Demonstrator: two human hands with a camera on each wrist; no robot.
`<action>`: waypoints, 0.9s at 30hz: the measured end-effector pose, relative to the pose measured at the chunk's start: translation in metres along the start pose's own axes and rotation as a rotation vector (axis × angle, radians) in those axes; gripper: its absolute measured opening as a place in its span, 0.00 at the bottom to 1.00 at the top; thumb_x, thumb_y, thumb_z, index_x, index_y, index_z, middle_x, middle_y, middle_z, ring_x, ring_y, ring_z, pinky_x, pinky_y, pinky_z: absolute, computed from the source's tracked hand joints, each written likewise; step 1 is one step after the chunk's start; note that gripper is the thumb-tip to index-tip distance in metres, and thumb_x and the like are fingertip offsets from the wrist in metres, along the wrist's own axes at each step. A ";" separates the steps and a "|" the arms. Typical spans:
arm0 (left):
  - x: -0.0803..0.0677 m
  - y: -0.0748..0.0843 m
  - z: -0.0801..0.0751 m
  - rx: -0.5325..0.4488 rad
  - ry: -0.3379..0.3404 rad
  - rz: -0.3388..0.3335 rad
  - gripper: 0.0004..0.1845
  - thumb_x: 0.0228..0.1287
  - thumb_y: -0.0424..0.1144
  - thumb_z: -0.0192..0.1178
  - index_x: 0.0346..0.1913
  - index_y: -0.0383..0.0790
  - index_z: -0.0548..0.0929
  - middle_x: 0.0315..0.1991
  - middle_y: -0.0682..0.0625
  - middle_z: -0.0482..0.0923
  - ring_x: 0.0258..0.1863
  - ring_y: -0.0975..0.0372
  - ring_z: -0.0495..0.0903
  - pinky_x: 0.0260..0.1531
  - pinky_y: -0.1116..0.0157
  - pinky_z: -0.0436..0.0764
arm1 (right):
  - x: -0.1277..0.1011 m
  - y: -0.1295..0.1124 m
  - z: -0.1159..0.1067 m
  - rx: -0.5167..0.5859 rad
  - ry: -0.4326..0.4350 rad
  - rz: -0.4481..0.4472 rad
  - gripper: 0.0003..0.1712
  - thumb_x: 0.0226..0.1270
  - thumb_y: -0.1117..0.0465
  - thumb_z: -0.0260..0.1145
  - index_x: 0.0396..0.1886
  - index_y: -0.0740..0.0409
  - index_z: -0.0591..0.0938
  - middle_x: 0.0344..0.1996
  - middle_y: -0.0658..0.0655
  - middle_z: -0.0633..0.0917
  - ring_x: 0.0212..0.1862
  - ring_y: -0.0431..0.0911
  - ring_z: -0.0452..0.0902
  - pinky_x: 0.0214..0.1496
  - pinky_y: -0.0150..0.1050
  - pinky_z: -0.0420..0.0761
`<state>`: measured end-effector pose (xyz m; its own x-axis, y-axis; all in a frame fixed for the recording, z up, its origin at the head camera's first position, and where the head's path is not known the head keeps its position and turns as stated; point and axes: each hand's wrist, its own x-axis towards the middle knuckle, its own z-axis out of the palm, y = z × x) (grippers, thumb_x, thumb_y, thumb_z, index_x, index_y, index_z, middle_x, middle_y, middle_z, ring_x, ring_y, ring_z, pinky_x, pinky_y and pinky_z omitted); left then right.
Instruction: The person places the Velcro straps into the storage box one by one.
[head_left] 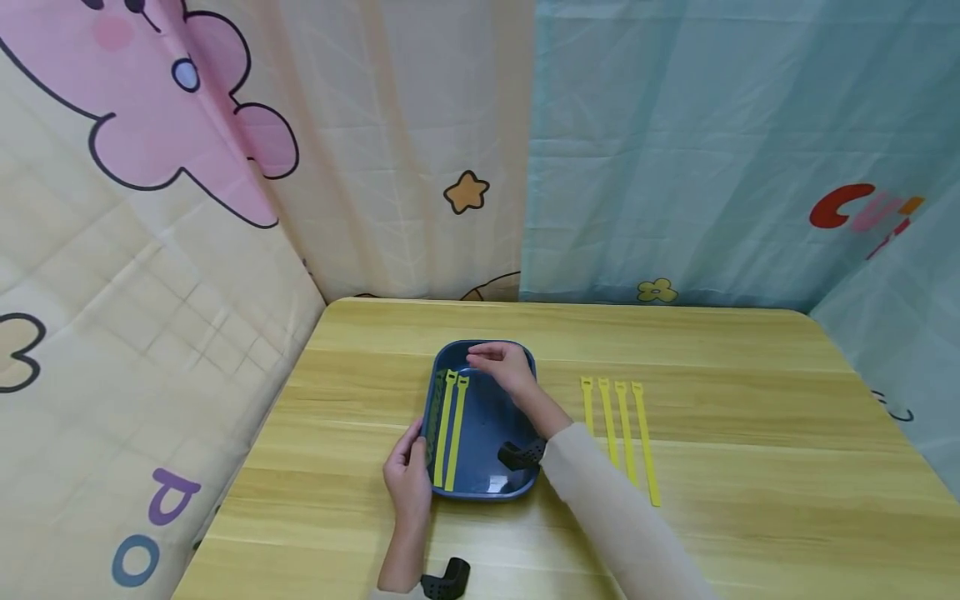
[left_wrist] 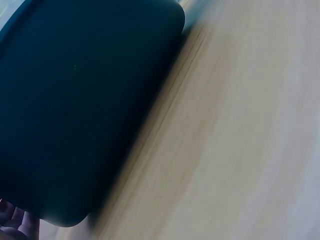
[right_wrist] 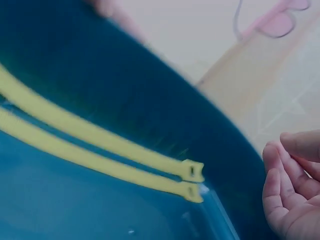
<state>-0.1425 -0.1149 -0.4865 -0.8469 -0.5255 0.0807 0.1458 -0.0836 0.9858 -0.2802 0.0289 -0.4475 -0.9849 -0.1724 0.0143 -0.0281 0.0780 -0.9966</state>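
Observation:
A dark blue plastic tray [head_left: 495, 417] is in the middle of the table in the head view. Two yellow cable straps [head_left: 452, 433], each with a slotted head, lie side by side along its left wall. My left hand [head_left: 408, 471] grips the tray's left side near the front corner, thumb at the rim. In the left wrist view the tray's outer surface [left_wrist: 85, 100] fills the left half. Over the far end of the tray is my right hand [head_left: 501, 365], its fingers loosely bent and nothing visible between them. The right wrist view shows the strap heads [right_wrist: 191, 171] near that hand.
Several more yellow straps [head_left: 641, 425] lie in a row on the wooden table [head_left: 750, 400], right of the tray; the right sleeve [head_left: 607, 500] partly covers them. Black wrist devices [head_left: 446, 581] are on both wrists. Printed curtains [head_left: 405, 150] hang behind and beside the table.

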 end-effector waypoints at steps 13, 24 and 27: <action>0.001 0.000 0.002 -0.021 0.010 0.012 0.16 0.63 0.26 0.48 0.51 0.25 0.77 0.51 0.36 0.75 0.49 0.64 0.74 0.43 0.76 0.73 | -0.016 -0.016 -0.039 -0.015 0.023 -0.005 0.19 0.60 0.63 0.65 0.49 0.70 0.79 0.41 0.62 0.83 0.42 0.49 0.80 0.48 0.38 0.77; -0.001 0.002 0.001 0.000 0.009 -0.026 0.16 0.64 0.28 0.49 0.52 0.26 0.77 0.53 0.38 0.75 0.51 0.62 0.73 0.44 0.77 0.72 | -0.031 -0.014 -0.080 -0.026 0.124 -0.024 0.19 0.60 0.65 0.65 0.48 0.73 0.78 0.39 0.64 0.83 0.42 0.54 0.79 0.48 0.40 0.76; 0.000 0.001 0.001 0.000 0.006 -0.025 0.16 0.64 0.27 0.48 0.52 0.26 0.77 0.53 0.38 0.75 0.51 0.62 0.73 0.44 0.77 0.72 | -0.035 -0.012 -0.088 -0.069 0.130 -0.034 0.19 0.60 0.65 0.64 0.48 0.74 0.78 0.40 0.65 0.83 0.41 0.51 0.79 0.47 0.39 0.77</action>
<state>-0.1426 -0.1137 -0.4849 -0.8472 -0.5284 0.0553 0.1245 -0.0963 0.9875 -0.2605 0.1200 -0.4291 -0.9969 -0.0480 0.0627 -0.0690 0.1422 -0.9874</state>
